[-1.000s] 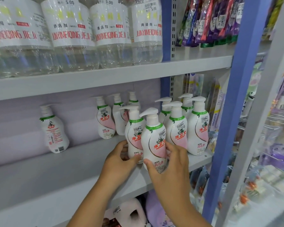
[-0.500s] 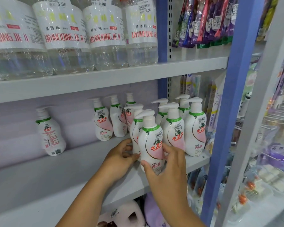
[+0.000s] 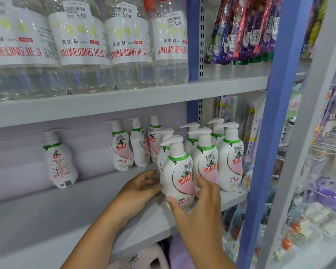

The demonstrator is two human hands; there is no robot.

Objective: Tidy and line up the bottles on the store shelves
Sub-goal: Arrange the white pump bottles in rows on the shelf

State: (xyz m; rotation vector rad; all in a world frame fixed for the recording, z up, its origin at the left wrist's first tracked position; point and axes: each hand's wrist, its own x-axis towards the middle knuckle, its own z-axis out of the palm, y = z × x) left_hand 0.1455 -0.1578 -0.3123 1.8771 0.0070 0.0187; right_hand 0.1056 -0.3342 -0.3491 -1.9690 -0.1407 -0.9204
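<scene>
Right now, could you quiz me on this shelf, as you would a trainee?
1. True or false: the lone bottle at far left shows its front label.
2. Which hand grips the front bottle? A) left hand B) right hand C) neither
3. Fill in: the price tag on the clear bottles above reads ____.

Key: 1 false, it shows its back, with fine print and a code. 2 B, thumb and fingers wrap its base; the left hand only touches the bottles' side. 3 5.00.
</scene>
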